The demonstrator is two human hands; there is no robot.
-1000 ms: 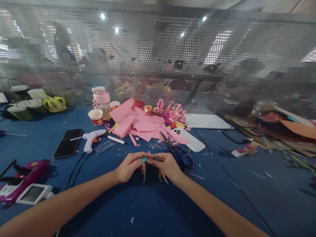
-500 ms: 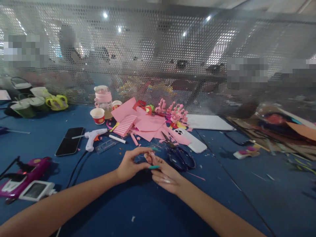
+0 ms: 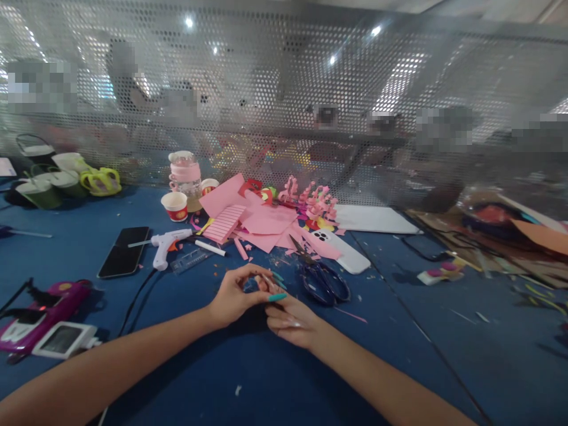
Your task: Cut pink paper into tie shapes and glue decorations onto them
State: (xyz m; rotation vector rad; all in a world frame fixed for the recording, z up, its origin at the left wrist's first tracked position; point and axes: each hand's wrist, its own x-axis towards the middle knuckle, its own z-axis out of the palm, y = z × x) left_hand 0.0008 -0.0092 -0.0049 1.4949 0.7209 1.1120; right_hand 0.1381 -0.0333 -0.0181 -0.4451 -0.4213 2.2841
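My left hand (image 3: 231,297) and my right hand (image 3: 290,320) meet low over the blue table (image 3: 248,367), just in front of me. Their fingertips pinch a small pink paper piece (image 3: 264,283) between them. The right hand lies partly palm up, its teal nails pointing left under the left hand's fingers. Much of the piece is hidden by the fingers. Dark-handled scissors (image 3: 323,280) lie just right of the hands, and a pile of pink paper sheets (image 3: 261,223) lies beyond them.
A white glue gun (image 3: 165,244) with its cord, a black phone (image 3: 123,259) and a white phone (image 3: 344,251) lie nearby. A paper cup (image 3: 174,206) and pink-lidded jar (image 3: 185,179) stand behind. A perforated metal screen (image 3: 284,106) closes the far edge. Card scraps pile at the right.
My right hand has rolled from palm down to partly palm up and dropped slightly toward me. The left hand's fingers have curled over the small piece. Nothing else on the table moved.
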